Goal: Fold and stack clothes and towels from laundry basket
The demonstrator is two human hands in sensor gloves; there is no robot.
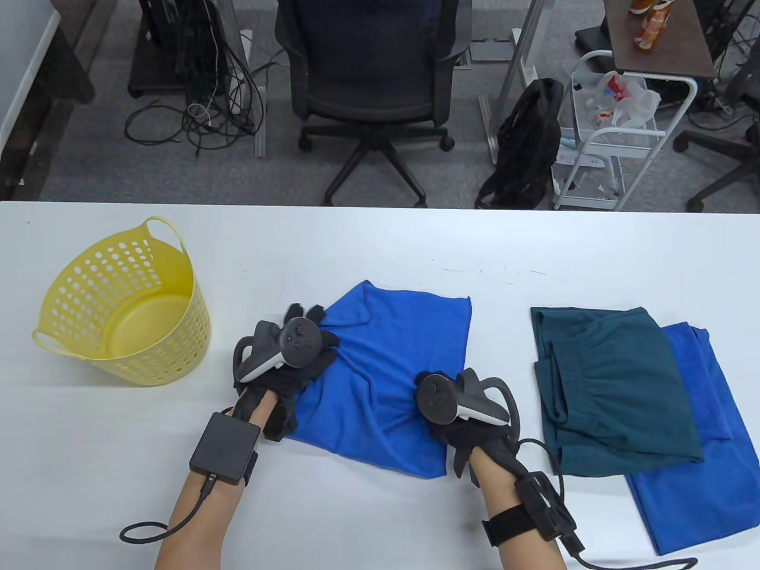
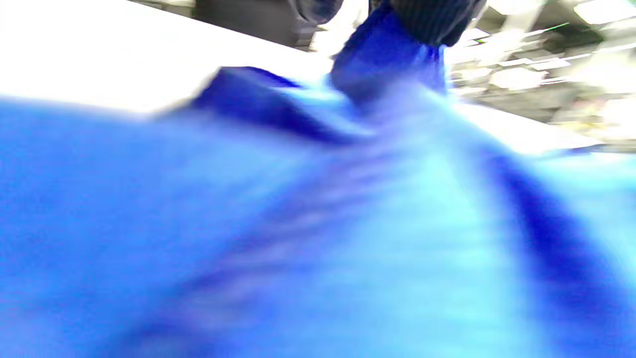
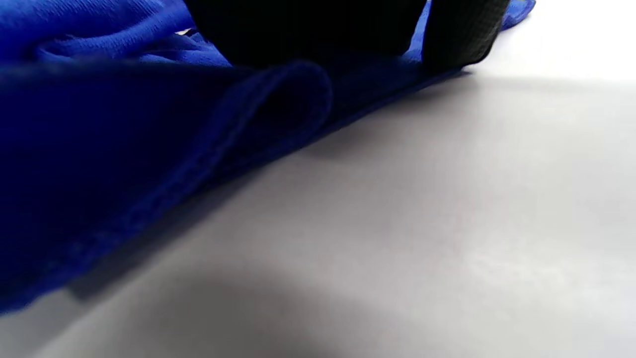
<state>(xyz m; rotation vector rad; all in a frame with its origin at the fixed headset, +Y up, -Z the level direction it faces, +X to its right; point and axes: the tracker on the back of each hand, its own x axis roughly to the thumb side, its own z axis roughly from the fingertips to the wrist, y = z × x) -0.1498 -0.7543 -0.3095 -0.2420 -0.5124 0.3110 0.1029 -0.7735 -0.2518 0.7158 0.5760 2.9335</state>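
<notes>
A blue towel (image 1: 392,368) lies partly folded in the middle of the white table (image 1: 380,237). My left hand (image 1: 297,350) grips its left edge, the cloth bunched under the fingers. My right hand (image 1: 445,409) grips the cloth near its front right part, pulling creases toward it. In the left wrist view the blue towel (image 2: 318,223) fills the frame, blurred, with gloved fingertips (image 2: 432,20) pinching it at the top. In the right wrist view the towel's hemmed edge (image 3: 198,149) lies on the table below the dark glove (image 3: 308,30).
A yellow laundry basket (image 1: 124,309) stands tilted at the left and looks empty. At the right, a folded dark green garment (image 1: 611,386) lies on a folded blue cloth (image 1: 706,475). An office chair and cables stand beyond the table's far edge.
</notes>
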